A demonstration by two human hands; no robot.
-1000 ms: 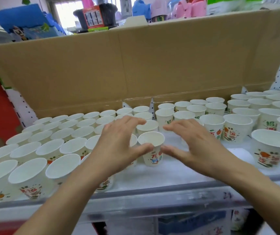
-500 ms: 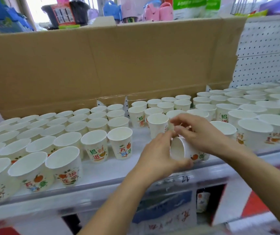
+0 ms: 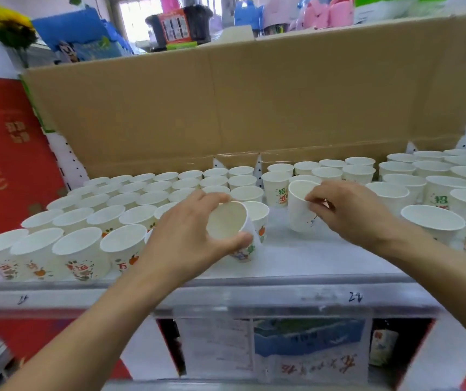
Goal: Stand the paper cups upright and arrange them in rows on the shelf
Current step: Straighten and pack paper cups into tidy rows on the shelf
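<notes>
white paper cups (image 3: 227,224), fruit prints, upright rows

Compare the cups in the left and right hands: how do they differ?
The left cup tilts, its mouth toward the camera; the right cup stands nearly upright. The left hand wraps the left cup's side; the right hand pinches the right cup's rim. Both are white paper cups.

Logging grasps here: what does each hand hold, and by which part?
The left hand grips a tilted paper cup around its wall near the rim; the right hand pinches the rim of a second cup.
</notes>
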